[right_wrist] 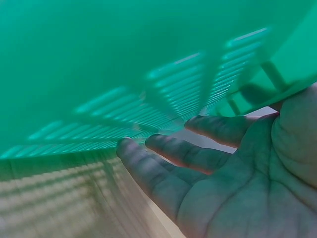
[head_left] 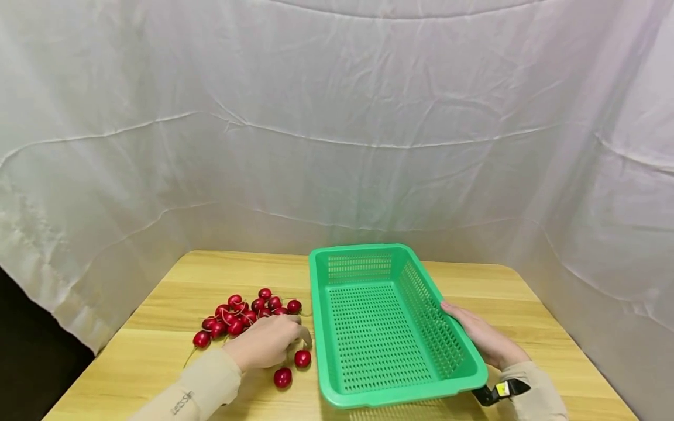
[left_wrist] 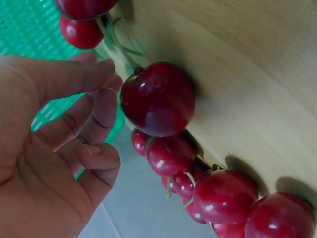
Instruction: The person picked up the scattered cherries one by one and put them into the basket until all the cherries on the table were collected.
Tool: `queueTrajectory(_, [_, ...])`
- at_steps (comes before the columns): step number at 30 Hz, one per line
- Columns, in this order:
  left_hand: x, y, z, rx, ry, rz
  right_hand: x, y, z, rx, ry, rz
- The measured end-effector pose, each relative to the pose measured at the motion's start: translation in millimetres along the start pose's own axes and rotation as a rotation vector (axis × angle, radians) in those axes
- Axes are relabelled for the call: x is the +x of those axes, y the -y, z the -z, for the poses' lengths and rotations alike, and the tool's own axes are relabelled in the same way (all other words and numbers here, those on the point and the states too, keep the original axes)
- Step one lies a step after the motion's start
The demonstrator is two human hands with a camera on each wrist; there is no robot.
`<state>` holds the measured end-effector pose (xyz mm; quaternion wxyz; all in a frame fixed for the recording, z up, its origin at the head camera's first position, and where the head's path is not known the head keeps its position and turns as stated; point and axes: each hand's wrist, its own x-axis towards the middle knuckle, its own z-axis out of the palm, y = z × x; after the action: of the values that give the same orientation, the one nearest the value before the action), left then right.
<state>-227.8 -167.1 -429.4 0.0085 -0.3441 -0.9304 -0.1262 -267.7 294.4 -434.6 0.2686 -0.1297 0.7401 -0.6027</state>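
Left hand [left_wrist: 64,124] occupied left of view, palm visible, fingers bent; thumb and fingertips lay close beside large red cherry [left_wrist: 158,101], contact uncertain. Green stem [left_wrist: 130,60] ran from cherry toward upper left. Two cherries [left_wrist: 81,33] appeared near top, further cherries [left_wrist: 225,197] toward lower right, along wooden bench [left_wrist: 257,104]. Perforated green basket [left_wrist: 29,25] showed behind hand.

Your head view is bright and even; your wrist views are dimmer.
You see glints on the cherries [left_wrist: 158,101], green tint on your right hand [right_wrist: 233,173], striped shadow on the table [right_wrist: 54,203].
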Motion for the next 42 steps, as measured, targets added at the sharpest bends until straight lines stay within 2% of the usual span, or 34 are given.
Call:
queueTrajectory(17, [2.0,3.3,-4.7,0.016,0.015,-0.008,0.0,-0.2,-1.9,0.014,0.001,0.012])
queueTrajectory(23, [1.9,4.4,-4.3,0.01,0.001,-0.036,0.4,0.0,-1.6,0.014,0.008,0.01])
queueTrajectory(31, [-0.8,7.1,-2.8,-0.075,0.011,-0.041,0.7,0.1,-1.6,0.005,0.002,0.016])
queueTrajectory(38, [-4.6,9.3,-2.3,-0.132,0.028,-0.016,0.6,0.1,-1.0,0.004,-0.004,0.015])
queueTrajectory(42, [-5.0,12.0,-3.7,-0.211,0.036,-0.021,0.6,-0.7,-0.8,0.008,0.001,0.016])
